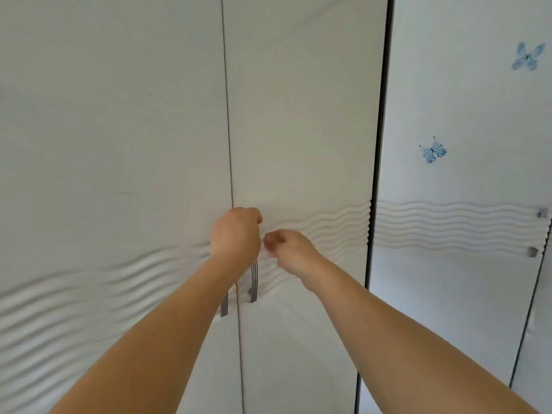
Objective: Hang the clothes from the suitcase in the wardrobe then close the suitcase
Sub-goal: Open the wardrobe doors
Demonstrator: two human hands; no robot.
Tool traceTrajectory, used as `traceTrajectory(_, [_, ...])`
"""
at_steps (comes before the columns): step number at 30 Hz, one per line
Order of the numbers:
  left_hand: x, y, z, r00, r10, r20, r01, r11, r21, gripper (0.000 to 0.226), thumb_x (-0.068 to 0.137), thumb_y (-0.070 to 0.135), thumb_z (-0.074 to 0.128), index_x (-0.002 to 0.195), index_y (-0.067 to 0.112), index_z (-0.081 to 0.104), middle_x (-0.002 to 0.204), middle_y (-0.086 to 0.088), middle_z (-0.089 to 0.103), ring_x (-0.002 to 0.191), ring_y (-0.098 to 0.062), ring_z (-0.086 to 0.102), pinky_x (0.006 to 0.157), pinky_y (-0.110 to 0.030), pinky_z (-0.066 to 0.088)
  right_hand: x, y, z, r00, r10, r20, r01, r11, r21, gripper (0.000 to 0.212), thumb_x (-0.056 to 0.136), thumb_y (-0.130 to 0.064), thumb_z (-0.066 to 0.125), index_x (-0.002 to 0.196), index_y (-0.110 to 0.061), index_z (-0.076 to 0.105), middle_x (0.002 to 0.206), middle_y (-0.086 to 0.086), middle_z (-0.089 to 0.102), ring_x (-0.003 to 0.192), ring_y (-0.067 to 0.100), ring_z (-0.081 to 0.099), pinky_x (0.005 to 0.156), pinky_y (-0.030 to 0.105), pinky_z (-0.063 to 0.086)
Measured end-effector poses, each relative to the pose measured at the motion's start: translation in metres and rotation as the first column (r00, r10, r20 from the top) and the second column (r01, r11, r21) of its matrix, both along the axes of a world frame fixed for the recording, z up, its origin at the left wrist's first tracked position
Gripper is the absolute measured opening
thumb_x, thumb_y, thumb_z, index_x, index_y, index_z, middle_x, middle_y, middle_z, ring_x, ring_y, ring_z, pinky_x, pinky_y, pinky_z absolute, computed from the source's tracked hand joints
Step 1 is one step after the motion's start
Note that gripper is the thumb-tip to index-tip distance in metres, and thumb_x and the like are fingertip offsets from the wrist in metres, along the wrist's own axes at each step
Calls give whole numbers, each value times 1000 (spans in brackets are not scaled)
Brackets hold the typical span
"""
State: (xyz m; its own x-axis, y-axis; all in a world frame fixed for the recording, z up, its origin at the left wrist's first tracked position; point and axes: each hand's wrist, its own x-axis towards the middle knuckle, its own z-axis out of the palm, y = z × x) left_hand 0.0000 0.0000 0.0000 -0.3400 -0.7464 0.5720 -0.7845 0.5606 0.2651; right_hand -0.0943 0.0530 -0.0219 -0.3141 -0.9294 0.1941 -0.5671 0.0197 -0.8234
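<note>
The white wardrobe fills the view, its two middle doors (298,130) closed along a thin vertical seam. Two ribbed metal handles flank the seam: the left handle (224,306) and the right handle (254,282). My left hand (236,231) covers the tops of both handles, its fingers curled away from the camera around a handle; which one is hidden. Just right of the right handle hovers my right hand (286,246), its fingers curled and nothing in it. No suitcase or clothes are in view.
A dark vertical gap (378,174) separates these doors from another wardrobe door (463,115) at the right, decorated with blue butterflies (433,152) and with a handle at its far edge (542,213). Wavy relief bands run across all the doors.
</note>
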Motion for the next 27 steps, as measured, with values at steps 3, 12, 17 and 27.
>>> traceTrajectory(3, [-2,-10,-4,1000,-18,-23,19,1000,10,44,87,0,47,127,17,56,115,-5,63,102,-23,61,86,-31,51,10,-14,-5,998,-18,57,19,1000,-9,30,87,-18,44,97,4,62,98,20,66,84,30,58,88,48,49])
traceTrajectory(12, [-9,1,-2,992,0,-130,-9,998,-65,28,89,7,45,108,14,64,95,-4,68,82,-22,62,66,-27,46,11,-9,-22,999,31,24,-30,999,-32,14,87,-17,43,76,-11,48,72,1,46,65,14,38,56,25,32])
traceTrajectory(17, [-20,27,-11,979,-84,-185,-50,782,-621,9,72,6,71,74,9,63,62,-3,53,49,-19,45,42,-27,34,-6,18,-27,999,-3,33,4,999,-43,8,84,-23,45,80,-19,49,75,-7,52,64,9,44,56,20,34])
traceTrajectory(27, [-78,120,2,745,-384,-545,219,913,-344,32,90,33,57,73,12,40,62,3,41,52,-13,39,50,-35,38,-65,134,-19,993,-86,83,98,984,-150,35,79,-45,62,78,-11,53,68,-1,67,59,7,60,55,17,42])
